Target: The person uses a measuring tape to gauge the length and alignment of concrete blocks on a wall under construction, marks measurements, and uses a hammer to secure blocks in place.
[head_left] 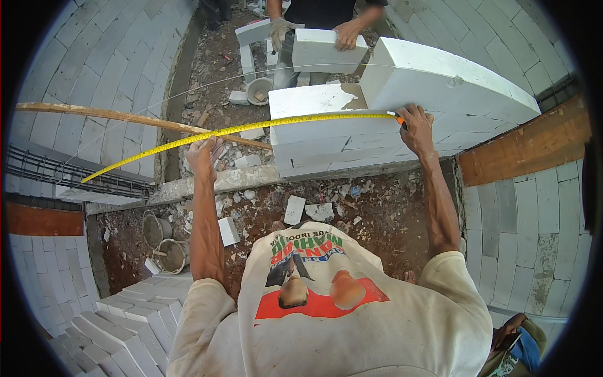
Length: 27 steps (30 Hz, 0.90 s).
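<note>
A yellow tape measure stretches out along the near edge of a white block wall. Its blade carries on leftward past the wall and droops toward a rebar cage. My left hand is closed on the blade from below, left of the wall's end. At the tape's right end, my right hand is closed against the wall's near face, below a raised block. A small orange and black piece shows at its fingers; the rest is hidden in the hand.
Across the wall a person's hands hold a white block on edge. A wooden strip and a thin string cross the left side, near the rebar cage. Buckets, rubble and stacked blocks lie nearer me.
</note>
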{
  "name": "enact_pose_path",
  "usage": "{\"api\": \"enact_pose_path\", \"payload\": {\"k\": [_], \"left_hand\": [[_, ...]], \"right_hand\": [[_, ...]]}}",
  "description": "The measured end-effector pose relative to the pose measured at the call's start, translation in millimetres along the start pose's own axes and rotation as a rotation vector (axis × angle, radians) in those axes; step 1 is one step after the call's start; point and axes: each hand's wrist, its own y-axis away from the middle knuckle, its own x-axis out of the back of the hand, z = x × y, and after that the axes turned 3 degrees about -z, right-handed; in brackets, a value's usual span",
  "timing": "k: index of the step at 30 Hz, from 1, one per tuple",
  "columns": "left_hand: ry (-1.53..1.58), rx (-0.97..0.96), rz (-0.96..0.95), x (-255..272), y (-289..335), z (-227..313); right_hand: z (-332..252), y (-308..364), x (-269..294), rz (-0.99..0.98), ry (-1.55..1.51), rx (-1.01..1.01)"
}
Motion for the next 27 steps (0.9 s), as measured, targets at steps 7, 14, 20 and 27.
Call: {"api": "enact_pose_path", "payload": {"k": [7, 14, 20, 27], "left_hand": [[0.027, 0.019, 0.019, 0, -1, 0], [0.018, -0.002, 0.001, 1, 1, -2], [0.009, -0.01, 0.008, 0, 5, 0], [0.01, -0.008, 0.01, 1, 12, -1]], "right_hand": [[0, -1, -1, -0.035, 0.009, -0.031], [0, -1, -1, 0.046, 0.007, 0.007], [1, 0, -1, 0.019, 0.006, 0.012], [3, 1, -2, 0.016, -0.003, -0.003]]}}
